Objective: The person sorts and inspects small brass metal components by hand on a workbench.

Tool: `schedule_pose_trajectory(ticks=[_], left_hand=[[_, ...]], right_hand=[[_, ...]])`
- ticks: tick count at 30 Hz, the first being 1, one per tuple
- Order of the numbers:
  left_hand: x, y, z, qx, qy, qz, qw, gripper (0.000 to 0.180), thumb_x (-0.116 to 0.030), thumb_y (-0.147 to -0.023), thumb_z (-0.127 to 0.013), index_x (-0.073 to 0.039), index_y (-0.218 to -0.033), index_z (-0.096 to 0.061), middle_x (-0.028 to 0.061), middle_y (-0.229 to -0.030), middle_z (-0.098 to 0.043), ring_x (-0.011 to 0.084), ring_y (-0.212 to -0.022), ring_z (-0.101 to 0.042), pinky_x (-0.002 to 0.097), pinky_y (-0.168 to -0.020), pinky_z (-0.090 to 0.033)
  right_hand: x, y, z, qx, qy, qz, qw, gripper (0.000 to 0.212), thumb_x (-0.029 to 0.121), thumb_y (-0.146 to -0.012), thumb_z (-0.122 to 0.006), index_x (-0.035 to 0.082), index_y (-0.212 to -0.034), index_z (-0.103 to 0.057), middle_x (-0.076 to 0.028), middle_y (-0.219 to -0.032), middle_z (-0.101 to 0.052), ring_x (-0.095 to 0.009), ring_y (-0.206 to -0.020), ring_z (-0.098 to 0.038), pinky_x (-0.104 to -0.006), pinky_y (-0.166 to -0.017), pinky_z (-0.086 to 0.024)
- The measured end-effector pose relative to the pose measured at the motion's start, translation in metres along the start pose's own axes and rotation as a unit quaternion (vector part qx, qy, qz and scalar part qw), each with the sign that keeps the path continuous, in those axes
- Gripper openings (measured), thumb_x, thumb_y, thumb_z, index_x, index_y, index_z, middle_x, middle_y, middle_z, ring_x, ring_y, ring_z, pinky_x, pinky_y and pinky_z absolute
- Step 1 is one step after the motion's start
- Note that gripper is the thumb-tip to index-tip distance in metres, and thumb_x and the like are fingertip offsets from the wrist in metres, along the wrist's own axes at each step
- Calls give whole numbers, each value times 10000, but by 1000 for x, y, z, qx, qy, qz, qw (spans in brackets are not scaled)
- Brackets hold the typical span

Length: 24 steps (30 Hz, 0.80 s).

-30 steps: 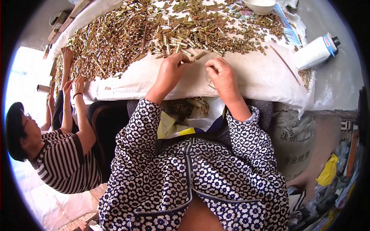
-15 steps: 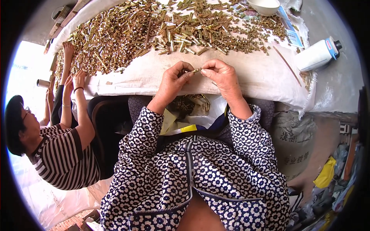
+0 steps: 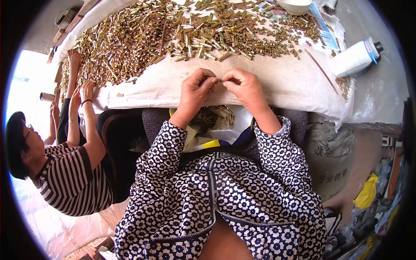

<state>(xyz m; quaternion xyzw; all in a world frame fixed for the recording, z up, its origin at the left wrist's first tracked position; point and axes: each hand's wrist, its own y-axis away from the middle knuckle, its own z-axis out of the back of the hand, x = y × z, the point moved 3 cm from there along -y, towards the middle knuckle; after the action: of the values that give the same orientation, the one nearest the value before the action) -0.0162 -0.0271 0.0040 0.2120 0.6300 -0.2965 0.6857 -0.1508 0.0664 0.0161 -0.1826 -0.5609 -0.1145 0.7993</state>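
Observation:
My left hand (image 3: 196, 92) and my right hand (image 3: 248, 90) meet just above the near edge of the cloth-covered table, fingertips pinched. Between them is a small brass-coloured metal piece (image 3: 219, 80), mostly hidden by the fingers. Each hand seems to grip one end of it. Beyond my hands lies a spread of short brass-coloured tubes (image 3: 208, 42). Smaller brass-coloured bits (image 3: 277, 43) are scattered to their right. On my lap, below my hands, a pale bag (image 3: 234, 130) holds more brass-coloured pieces (image 3: 212, 118).
A large heap of brass-coloured parts (image 3: 125, 43) covers the table's left side. A co-worker in a striped shirt (image 3: 73, 182) reaches toward it. At the right are a thin stick (image 3: 320, 70), a white bottle (image 3: 353, 60) and a white bowl (image 3: 296, 6). A sack (image 3: 331, 160) stands beside me.
My right hand has shifted slightly left, and the fingertips of both hands are closer together, covering more of the metal piece. The co-worker's hands have barely moved.

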Motion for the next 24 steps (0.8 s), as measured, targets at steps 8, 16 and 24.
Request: schedule_pose_trajectory(ticks=[8,16,24], left_hand=[[-24,-1,-33,91,-373,-189,904,59,-23,-839,-545,-38,-896,-553,164,-782,-589,351,-708,-608,392,-621,-494],[-33,12,-23,95,-241,-169,951,126,-34,-788,-618,-16,-897,-558,165,-807,-590,349,-708,-606,398,-613,-491],[-50,3,-12,157,-232,-129,951,173,-91,-796,-673,-18,-936,-604,144,-801,-606,320,-694,-620,370,-615,-494]], right_hand=[[-5,-2,19,-27,285,96,953,77,17,-725,-577,48,-795,-580,-101,-831,-593,-315,-832,-569,-405,-713,-464],[-17,-12,89,-146,439,-41,885,177,89,-768,-651,76,-942,-629,-79,-1040,-629,-279,-990,-579,-380,-846,-484],[-52,-20,91,-141,514,-72,843,310,81,-780,-624,52,-1089,-620,-115,-1154,-602,-301,-1043,-556,-385,-904,-464]])
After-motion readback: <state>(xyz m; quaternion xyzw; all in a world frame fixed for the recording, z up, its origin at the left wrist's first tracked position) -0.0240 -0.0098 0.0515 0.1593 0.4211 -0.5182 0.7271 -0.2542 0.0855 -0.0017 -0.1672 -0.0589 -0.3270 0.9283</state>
